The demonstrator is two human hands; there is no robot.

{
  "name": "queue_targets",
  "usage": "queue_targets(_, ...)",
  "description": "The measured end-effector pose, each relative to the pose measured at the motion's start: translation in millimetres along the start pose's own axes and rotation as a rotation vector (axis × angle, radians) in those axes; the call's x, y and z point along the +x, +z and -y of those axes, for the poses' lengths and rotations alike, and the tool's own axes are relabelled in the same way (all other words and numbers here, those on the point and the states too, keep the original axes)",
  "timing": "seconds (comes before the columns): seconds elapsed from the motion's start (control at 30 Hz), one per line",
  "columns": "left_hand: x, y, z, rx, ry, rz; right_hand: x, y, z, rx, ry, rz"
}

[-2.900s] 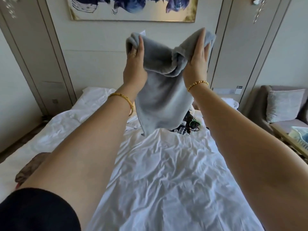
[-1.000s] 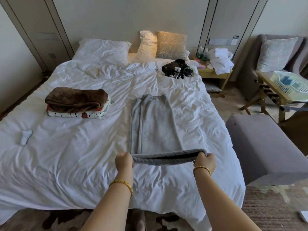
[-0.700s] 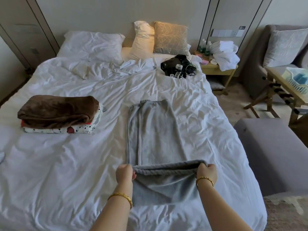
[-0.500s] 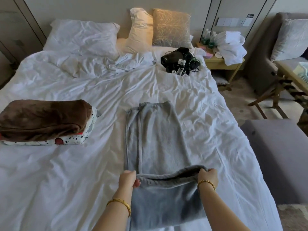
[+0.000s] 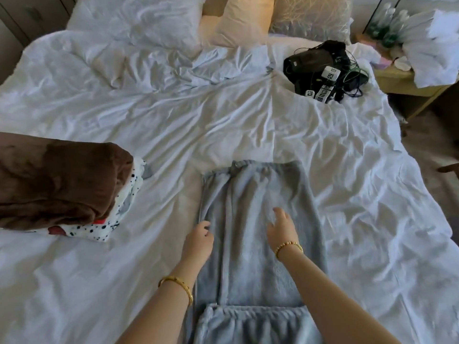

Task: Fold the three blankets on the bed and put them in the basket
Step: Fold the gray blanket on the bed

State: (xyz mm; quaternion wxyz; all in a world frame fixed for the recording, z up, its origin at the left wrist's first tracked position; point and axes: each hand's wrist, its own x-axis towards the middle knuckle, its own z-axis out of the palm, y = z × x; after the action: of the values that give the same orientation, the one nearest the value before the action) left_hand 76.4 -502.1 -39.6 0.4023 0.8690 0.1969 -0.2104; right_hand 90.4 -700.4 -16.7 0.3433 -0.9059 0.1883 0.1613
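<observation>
At six o'clock, nearest the camera, the long grey fleece blanket lies flat on the bed as a narrow strip, its near end folded back on itself in a thick double layer. Both forearms reach over that fold. The left hand, wearing a plain gold bangle, sits at the strip's left edge with fingers curled loosely downward; they seem to touch the fleece, though whether they pinch it is hard to tell from this angle. The right hand, with a beaded gold bracelet, is released, its fingers spread and pressed lightly on the middle of the strip, gripping nothing.

The rumpled white duvet covers the whole bed. At nine o'clock the folded brown plush blanket rests on top of the folded white blanket with black spots, well apart from the grey one.

At one o'clock a black bundle of gear with cables lies on the duvet; it carries small white tags printed with square codes, too small to read. At twelve o'clock stand the white and cream pillows. At two o'clock a wooden bedside table holds crumpled white towels and clear bottles.
</observation>
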Motion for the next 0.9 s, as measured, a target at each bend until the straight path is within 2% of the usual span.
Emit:
queue_targets(0.1, 53, 7, -22, -0.094, 0.039, -0.003, 57, 20, 33, -0.11, -0.174, 0.001)
queue_targets(0.2, 93, 21, -37, -0.211, -0.02, 0.065, 105, 31, 54, -0.231, -0.258, -0.048)
queue_targets(0.3, 117, 38, -47, -0.242, -0.086, 0.124, 138, 38, 62, -0.352, -0.285, -0.087)
queue_targets(0.37, 126, 46, -53, -0.356, -0.131, 0.091, 153, 44, 63, -0.423, -0.287, -0.105)
queue_targets(0.43, 128, 51, -58, -0.494, -0.095, 0.057, 164, 47, 62, -0.452, -0.293, -0.138)
queue_targets(0.53, 117, 51, -56, -0.554, 0.059, 0.0, 176, 43, 64, -0.423, -0.287, -0.144)
queue_targets(0.6, 106, 48, -48, -0.57, 0.086, -0.03, 177, 39, 68, -0.425, -0.322, -0.153)
queue_targets(0.7, 97, 36, -39, -0.652, 0.02, 0.031, 171, 41, 74, -0.386, -0.407, -0.177)
queue_targets(0.8, 101, 21, -46, -0.903, -0.13, 0.19, 164, 46, 86, -0.251, -0.466, -0.1)
queue_targets(0.83, 104, 16, -49, -0.926, -0.142, 0.225, 162, 49, 91, -0.196, -0.49, -0.079)
queue_targets(0.9, 113, 10, -53, -0.797, -0.083, 0.166, 162, 55, 101, -0.104, -0.509, -0.078)
